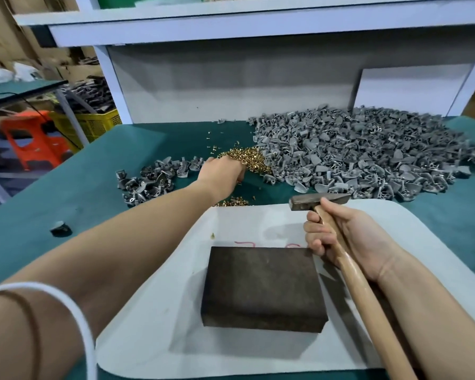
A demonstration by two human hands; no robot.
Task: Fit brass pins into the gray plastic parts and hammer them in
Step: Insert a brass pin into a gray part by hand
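Brass pins (255, 159) at left hand (222, 171)

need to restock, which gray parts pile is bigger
The gray parts pile right of the brass pins; the left pile holds far fewer.

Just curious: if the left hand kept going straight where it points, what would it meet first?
The heap of brass pins: the left hand sits at its edge. Beyond those, probably the big pile of gray plastic parts, though depth is unclear.
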